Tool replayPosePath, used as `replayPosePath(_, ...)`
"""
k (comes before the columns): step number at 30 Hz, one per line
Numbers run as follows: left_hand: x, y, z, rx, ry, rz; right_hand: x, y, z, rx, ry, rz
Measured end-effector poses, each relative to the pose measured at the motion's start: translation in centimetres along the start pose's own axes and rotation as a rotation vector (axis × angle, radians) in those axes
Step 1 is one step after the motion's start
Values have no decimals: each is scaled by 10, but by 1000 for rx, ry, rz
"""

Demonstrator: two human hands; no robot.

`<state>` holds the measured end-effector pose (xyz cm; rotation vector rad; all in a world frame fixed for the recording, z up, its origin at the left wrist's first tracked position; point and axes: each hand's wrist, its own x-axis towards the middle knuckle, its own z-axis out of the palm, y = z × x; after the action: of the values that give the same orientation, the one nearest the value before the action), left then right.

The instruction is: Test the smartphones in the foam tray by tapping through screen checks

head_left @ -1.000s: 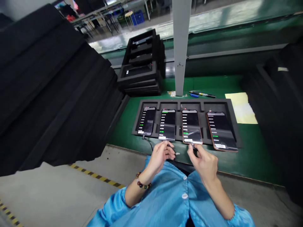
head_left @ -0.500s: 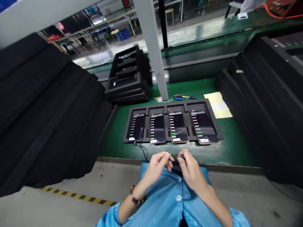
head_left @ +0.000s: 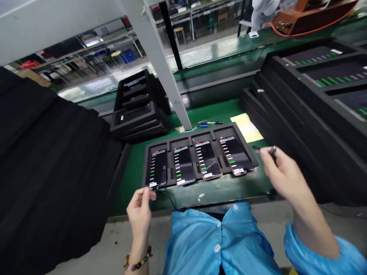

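Note:
My left hand (head_left: 140, 208) is at the lower edge of the leftmost phone (head_left: 158, 168), its thumb and fingers pinched together beside the plug of a black cable (head_left: 169, 196). Whatever the pinch holds is hidden. My right hand (head_left: 282, 172), raised off the right end of the tray, is closed on a small dark object (head_left: 273, 151) with a thin dark tip pointing left. Its kind is unclear. Several phones lie face up in the black foam tray (head_left: 146, 162): the leftmost, a second (head_left: 184, 166), a third with an orange edge (head_left: 208, 160) and the rightmost (head_left: 236, 156). Their screens show lists with green lines.
Black foam trays stand stacked at left (head_left: 51, 172), at back left (head_left: 134, 110) and at right (head_left: 292, 114), the right ones holding lit screens. A grey post (head_left: 169, 76) rises behind the tray. Pens (head_left: 210, 123) and a yellow paper (head_left: 246, 128) lie on the green bench.
My hands were together in front of my body and have parted. The left moved to the leftmost phone's lower edge, the right up and rightward with a dark object. The view has shifted.

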<state>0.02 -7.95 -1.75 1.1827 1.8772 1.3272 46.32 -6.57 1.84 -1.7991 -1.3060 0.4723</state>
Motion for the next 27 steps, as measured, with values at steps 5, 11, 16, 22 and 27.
replayPosePath(5, 7, -24, -27, 150, -189, -228, 132, 23, 37, -360, -47, 120)
replayPosePath(11, -6, -10, 0, -176, -400, -477, 169, 12, 72, -352, 22, -14)
replayPosePath(16, -14, 6, 22, -474, -300, -704, 109, 21, 61, -177, 9, -307)
replayPosePath(22, -23, 14, 38, -485, -129, -640, 67, 59, 52, 82, -11, -466)
replayPosePath(27, -33, 12, 45, -425, -41, -546, 67, 66, 47, 141, 144, -357)
